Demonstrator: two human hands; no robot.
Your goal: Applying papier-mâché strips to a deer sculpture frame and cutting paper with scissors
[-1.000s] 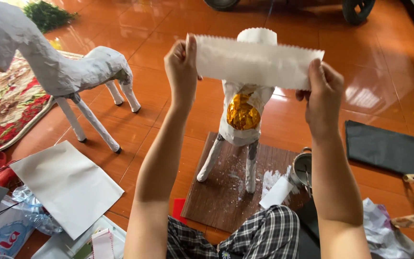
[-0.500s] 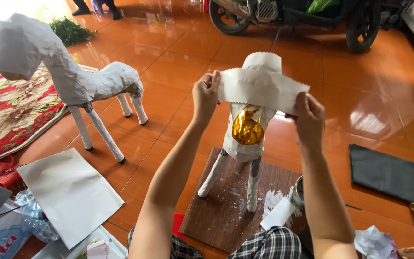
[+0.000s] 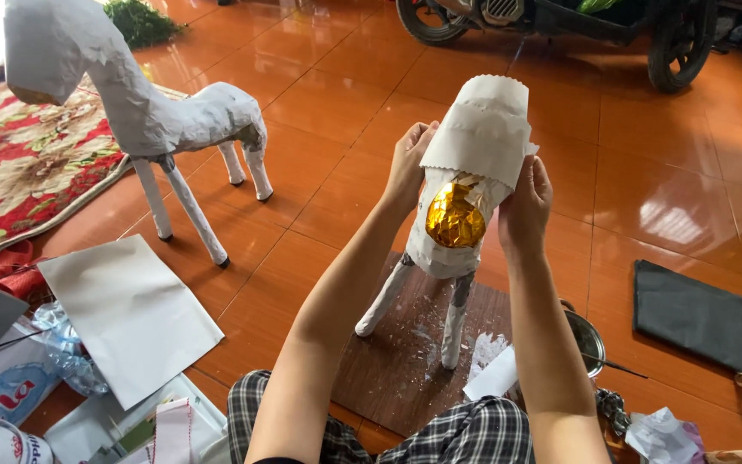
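I am looking down at my two bare hands in the centre of the frame. A second ago I held a white paper strip (image 3: 484,129) stretched flat in the air; now it is draped over the top of a small paper-covered animal figure (image 3: 453,249), and I press it down on both sides. My left hand (image 3: 410,163) lies against the figure's left flank, and the fingers of my right hand (image 3: 526,206) curl around its right side, both holding the strip against the body. So the sheet has reached the form and appears ready for smoothing.

A patch of gold foil (image 3: 454,219) shows uncovered below the strip's zigzag edge. The figure stands on a brown board (image 3: 397,378) on the orange tiled floor (image 3: 646,198), centre frame.

I count two animal figures: this one, and a larger, fully papered one (image 3: 156,112) at upper left beside a red patterned rug (image 3: 19,163). One loose white sheet (image 3: 126,314) lies lower left, one metal bowl (image 3: 586,344) lower right, and one dark mat (image 3: 706,318) at the right edge.
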